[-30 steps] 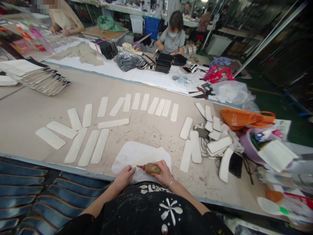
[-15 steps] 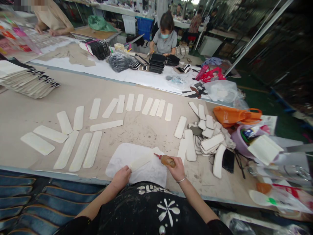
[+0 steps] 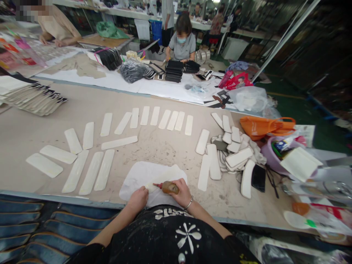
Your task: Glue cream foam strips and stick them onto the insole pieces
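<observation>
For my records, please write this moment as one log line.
left fingers: at pale strip, left end; right fingers: around amber bottle, nozzle over strip; strip: on white sheet

Right hand [image 3: 181, 193], brown bottle [image 3: 168, 187] moved left from right end of white strip [image 3: 164, 176]; red nozzle [image 3: 157, 185] now near left hand [image 3: 139, 199].

In my right fingers [image 3: 180, 183], the bottle [image 3: 168, 187] looks like smooth amber plastic. My bracelet [image 3: 190, 202] shines like metal. The white sheet [image 3: 135, 176] looks matt, the pale strips [image 3: 91, 173] at my left glossy, the table [image 3: 155, 151] dull and smudged, the phone [image 3: 258, 178] sleek.
</observation>
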{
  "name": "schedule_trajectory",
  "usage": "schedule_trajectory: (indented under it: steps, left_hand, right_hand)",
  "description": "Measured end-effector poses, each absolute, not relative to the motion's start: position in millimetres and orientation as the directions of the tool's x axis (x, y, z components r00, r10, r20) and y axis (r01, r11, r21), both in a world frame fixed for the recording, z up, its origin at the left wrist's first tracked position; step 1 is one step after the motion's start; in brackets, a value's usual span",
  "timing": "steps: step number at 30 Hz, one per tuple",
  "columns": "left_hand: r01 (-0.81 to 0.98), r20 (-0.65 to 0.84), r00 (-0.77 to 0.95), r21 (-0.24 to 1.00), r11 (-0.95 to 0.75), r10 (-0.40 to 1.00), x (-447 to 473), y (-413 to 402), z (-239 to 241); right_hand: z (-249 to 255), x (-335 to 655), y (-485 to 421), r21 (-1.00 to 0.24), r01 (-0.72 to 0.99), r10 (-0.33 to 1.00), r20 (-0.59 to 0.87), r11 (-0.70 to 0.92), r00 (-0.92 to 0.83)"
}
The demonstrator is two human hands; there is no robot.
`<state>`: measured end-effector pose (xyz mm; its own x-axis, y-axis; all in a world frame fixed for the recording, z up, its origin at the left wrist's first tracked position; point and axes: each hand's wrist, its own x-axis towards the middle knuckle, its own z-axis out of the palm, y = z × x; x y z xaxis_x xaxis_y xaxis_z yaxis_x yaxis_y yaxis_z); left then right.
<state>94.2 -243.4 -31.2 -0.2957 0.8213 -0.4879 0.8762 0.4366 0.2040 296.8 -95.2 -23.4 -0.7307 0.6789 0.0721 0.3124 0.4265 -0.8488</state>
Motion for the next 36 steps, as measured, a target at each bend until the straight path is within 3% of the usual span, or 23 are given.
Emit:
schedule_trajectory:
  steps: [7,20,29,36]
  left_hand:
    - [0.859,-0.506,-0.32,0.201,0.47,0.801,95.4,-241.0,-30.0]
    - [0.882,-0.506,-0.286,0.194,0.43,0.814,92.7,-240.9,-34.5]
    - [0.875,-0.497,-0.302,0.194,0.443,0.814,92.2,-242.4,-38.2]
    - [0.873,-0.495,-0.303,0.199,0.445,0.814,92.7,-240.8,-38.7]
  right_hand:
    - [-21.0,335.9,-52.2,-0.769,0.486,0.841,0.123,0.416,-0.526]
    - [-16.4,311.1,-97.7,-0.847,0.296,0.661,0.083,0.441,-0.746]
    - [-12.8,352.7,-47.3,-0.747,0.48,0.786,0.092,0.46,-0.611]
    - [-15.6,352.9,-27.0,-0.699,0.531,0.831,0.169,0.48,-0.529]
